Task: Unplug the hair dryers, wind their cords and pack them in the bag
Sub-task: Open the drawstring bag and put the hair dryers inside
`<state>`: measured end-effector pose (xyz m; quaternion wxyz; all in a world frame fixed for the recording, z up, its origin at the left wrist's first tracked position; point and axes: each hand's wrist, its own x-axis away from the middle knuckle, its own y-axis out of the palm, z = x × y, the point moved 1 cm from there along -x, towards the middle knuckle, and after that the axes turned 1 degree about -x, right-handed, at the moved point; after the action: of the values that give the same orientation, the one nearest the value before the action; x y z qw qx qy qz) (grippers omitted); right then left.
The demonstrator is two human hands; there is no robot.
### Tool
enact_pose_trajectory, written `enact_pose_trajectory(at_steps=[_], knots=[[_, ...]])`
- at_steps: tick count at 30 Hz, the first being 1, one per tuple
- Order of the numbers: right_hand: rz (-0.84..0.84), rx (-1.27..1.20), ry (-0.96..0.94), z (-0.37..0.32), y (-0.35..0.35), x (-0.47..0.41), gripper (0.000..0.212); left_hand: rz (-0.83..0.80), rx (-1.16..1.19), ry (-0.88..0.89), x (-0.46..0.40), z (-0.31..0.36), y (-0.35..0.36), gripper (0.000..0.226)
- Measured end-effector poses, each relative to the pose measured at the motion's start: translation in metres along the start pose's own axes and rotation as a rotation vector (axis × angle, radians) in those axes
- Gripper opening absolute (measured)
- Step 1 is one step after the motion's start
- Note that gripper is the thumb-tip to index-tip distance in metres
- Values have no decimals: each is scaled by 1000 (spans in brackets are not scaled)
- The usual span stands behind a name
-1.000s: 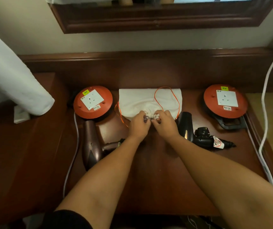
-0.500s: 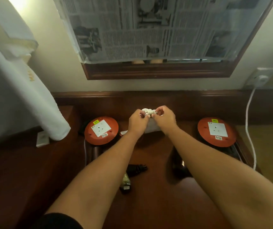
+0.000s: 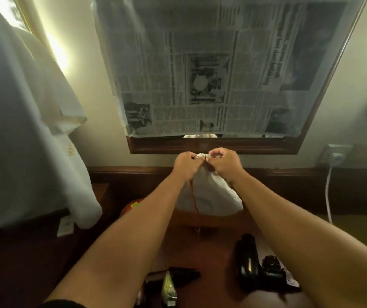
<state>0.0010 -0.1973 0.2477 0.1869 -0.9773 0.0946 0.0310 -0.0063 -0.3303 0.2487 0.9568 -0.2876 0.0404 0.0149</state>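
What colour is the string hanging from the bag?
Orange string, on the white bag; head view.

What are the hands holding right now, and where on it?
Both the left hand and right hand pinch the white bag at its gathered mouth, lifted so its body hangs below. Neither hair dryer is held.

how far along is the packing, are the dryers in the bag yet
Not yet. Both hair dryers, the black one and the other, lie on the desk, apparently unplugged. In hand: left hand and right hand hold the white bag up by its gathered mouth. Left: opening it, packing both.
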Motion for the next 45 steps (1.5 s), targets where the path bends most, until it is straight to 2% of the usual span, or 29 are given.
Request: enact_pose_trajectory(at_steps=[3, 12, 18, 21, 24, 29, 32, 38, 45], knots=[[-28, 77, -68, -18, -9, 0, 9, 4, -91, 90, -1, 14, -6, 46], [-26, 205, -161, -26, -24, 2, 18, 46, -164, 155, 3, 29, -10, 45], [-56, 356, -194, -33, -34, 2, 21, -87, -220, 174, 5, 38, -12, 49], [-37, 397, -210, -33, -35, 6, 19, -116, -216, 154, 6, 40, -13, 43], [-14, 434, -231, -30, -35, 7, 18, -60, -131, 125, 6, 40, -13, 19], [34, 457, -233, -29, -33, 9, 19, -15, -116, 139, 7, 43, -12, 20], [58, 442, -228, -27, -32, 11, 16, 12, -134, 152, 9, 42, -13, 13], [-1, 417, -246, -25, -35, 15, 12, 30, -122, 231, 12, 35, -13, 12], [2, 464, -219, -30, -33, 17, 11, 15, -210, 145, 18, 31, -17, 20]])
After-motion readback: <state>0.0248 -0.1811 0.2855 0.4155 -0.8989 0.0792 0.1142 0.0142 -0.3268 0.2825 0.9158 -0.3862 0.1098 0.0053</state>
